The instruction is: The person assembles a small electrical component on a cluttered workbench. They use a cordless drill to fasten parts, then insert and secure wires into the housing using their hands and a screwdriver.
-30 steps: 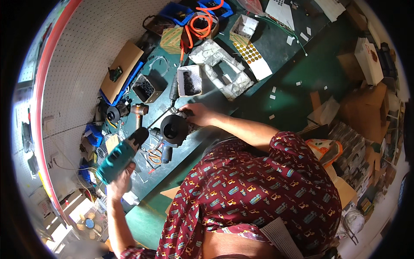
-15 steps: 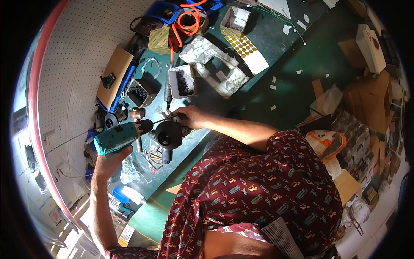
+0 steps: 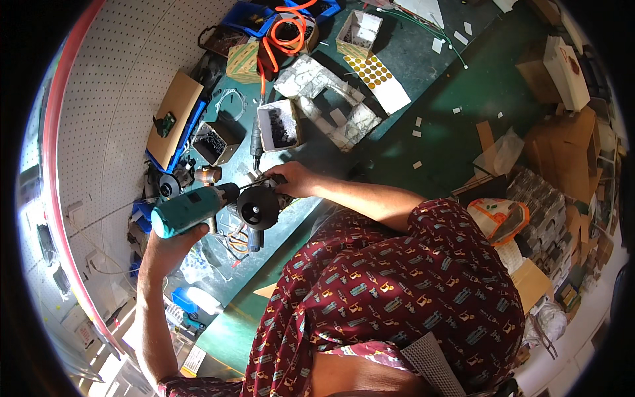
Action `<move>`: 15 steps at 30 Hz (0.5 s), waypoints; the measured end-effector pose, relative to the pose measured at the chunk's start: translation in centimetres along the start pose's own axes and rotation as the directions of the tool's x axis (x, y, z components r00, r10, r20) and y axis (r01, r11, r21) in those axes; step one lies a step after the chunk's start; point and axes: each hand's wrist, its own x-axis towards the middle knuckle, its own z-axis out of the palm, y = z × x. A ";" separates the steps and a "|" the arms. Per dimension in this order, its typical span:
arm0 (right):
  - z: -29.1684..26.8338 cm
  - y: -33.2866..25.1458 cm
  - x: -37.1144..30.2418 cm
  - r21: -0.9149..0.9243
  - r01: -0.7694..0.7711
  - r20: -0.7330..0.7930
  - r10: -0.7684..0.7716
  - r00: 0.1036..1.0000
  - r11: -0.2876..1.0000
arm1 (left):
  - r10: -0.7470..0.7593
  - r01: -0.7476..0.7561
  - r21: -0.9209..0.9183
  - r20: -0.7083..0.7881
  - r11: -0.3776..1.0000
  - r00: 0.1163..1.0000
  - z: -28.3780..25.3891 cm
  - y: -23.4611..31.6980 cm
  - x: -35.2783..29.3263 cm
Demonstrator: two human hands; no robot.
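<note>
My left hand (image 3: 177,243) is wrapped round the handle of a teal cordless drill (image 3: 188,212), which lies level with its dark chuck pointing right. A thin bit runs from the chuck toward my right hand (image 3: 291,180). The fingers of that hand are closed on the far side of a dark device (image 3: 258,208) with a round black disc face. Where bit and device meet is partly hidden by the fingers. Behind them, an inline screwdriver (image 3: 256,142) hangs on an orange coiled hose (image 3: 289,34).
A white box of black screws (image 3: 296,135) and a carton of small metal parts (image 3: 215,142) stand beyond my hands. A marbled frame-shaped foam piece (image 3: 360,129) lies by a sheet of round gold stickers (image 3: 378,79). A hammer (image 3: 208,174) is left of the device.
My left hand has moved the drill a little to the right, and its chuck is closer to the dark device. My right hand stays in nearly the same place.
</note>
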 end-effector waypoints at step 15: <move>-0.1 0.7 0.3 -0.015 0.110 -0.060 -0.111 0.992 0.994 | 0.095 -0.086 0.355 -0.007 0.931 0.995 1.0 1.9 0.0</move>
